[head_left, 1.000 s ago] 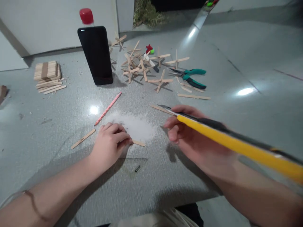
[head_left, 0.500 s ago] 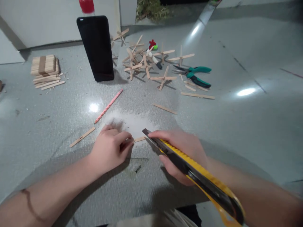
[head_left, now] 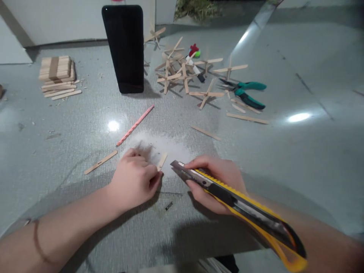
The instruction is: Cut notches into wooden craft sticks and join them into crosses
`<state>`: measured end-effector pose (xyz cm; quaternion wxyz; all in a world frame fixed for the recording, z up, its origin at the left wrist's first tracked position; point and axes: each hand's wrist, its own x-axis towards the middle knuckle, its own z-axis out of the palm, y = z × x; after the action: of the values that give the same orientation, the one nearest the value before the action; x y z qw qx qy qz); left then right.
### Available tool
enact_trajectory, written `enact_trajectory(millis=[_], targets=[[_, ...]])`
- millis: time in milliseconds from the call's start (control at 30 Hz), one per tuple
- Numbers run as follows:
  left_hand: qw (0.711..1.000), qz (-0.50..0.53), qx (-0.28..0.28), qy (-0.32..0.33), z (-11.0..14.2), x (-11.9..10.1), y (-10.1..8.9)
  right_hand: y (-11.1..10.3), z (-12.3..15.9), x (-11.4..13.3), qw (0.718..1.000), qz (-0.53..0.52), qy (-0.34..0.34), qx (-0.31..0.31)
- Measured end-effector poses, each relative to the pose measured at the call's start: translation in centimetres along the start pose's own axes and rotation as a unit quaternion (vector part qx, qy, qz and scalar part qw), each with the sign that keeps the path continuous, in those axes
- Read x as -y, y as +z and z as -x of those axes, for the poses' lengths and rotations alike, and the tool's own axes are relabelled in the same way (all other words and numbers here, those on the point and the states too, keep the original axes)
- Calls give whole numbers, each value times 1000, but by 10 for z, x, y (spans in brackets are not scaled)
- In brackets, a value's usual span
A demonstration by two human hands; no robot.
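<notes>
Craft stick (head_left: 162, 161) turned, free end now pointing away from person | left hand (head_left: 136, 176): fingers pinching near end, over white patch (head_left: 179, 148) | right hand (head_left: 223, 170): fingers gripping snap-off utility knife (head_left: 244, 206), blade beside stick, apart

Held stick (head_left: 162, 160) — near end hidden by left grip (head_left: 136, 177); black print (head_left: 168, 206) — too small to read

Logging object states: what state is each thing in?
Left hand: pinching wooden stick
Right hand: gripping utility knife
Utility knife: blade out, off the stick
Phone: upright, screen dark
Pliers: handles spread
Stick bundle: banded
Pencil: lying flat
Stick crosses: assembled
Loose sticks: lying flat
</notes>
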<state>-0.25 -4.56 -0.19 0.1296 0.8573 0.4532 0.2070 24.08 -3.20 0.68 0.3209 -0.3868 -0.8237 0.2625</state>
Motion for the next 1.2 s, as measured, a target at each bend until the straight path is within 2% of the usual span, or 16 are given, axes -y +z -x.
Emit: enact_trajectory(millis=[133, 367, 467, 700, 933, 1100, 1200], targets=[[998, 48, 20, -27, -9, 10, -11, 7, 0, -5, 999, -32, 28, -2], [995, 44, 91, 16, -19, 23, -14, 3, -9, -7, 996, -58, 44, 56], [993, 47, 102, 28, -19, 24, -13, 3, -9, -9, 995, -65, 51, 52], [993, 43, 100, 45, -18, 26, -10, 6, -15, -9, 994, -94, -19, 57], [993, 52, 98, 32, -15, 25, -9, 5, -20, -5, 992, -101, 1, 77], [994, 61, 89, 28, -16, 23, -8, 11, -19, -7, 994, -94, -16, 57], [994, 64, 89, 27, -16, 23, -7, 11, -20, -5, 994, -93, -3, 55]])
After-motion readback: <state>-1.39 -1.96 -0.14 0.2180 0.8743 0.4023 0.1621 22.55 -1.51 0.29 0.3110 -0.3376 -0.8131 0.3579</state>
